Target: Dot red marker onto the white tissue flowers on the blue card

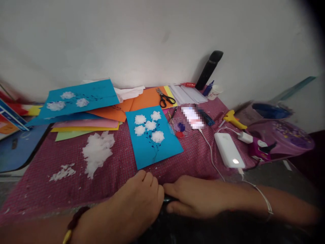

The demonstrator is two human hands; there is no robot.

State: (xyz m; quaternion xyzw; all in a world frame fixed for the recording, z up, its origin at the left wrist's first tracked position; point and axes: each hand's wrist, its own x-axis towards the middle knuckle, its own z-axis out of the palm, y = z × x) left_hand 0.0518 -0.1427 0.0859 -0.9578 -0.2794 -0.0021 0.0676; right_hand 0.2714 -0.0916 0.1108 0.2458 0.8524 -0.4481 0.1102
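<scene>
Near the table's front edge, my left hand (pixel 134 203) is closed in a fist, with its fingers curled under and out of sight. My right hand (pixel 193 196) meets it from the right, thumb and fingers closing on a dark, shiny thing (pixel 167 199) that shows only as a short piece between the two hands. Its kind cannot be made out. Just beyond my hands lies a blue sheet (pixel 139 154) bearing several fluffy white paper flowers (pixel 151 125) and dark painted stems (pixel 155 147).
White paper scraps (pixel 98 150) lie left of the sheet, before coloured papers (pixel 106 124) and another flowered blue sheet (pixel 99 88). Scissors (pixel 165 98), a lit phone (pixel 191 117), a white power bank (pixel 229 150) with cables and a yellow glue gun (pixel 234 119) are farther right.
</scene>
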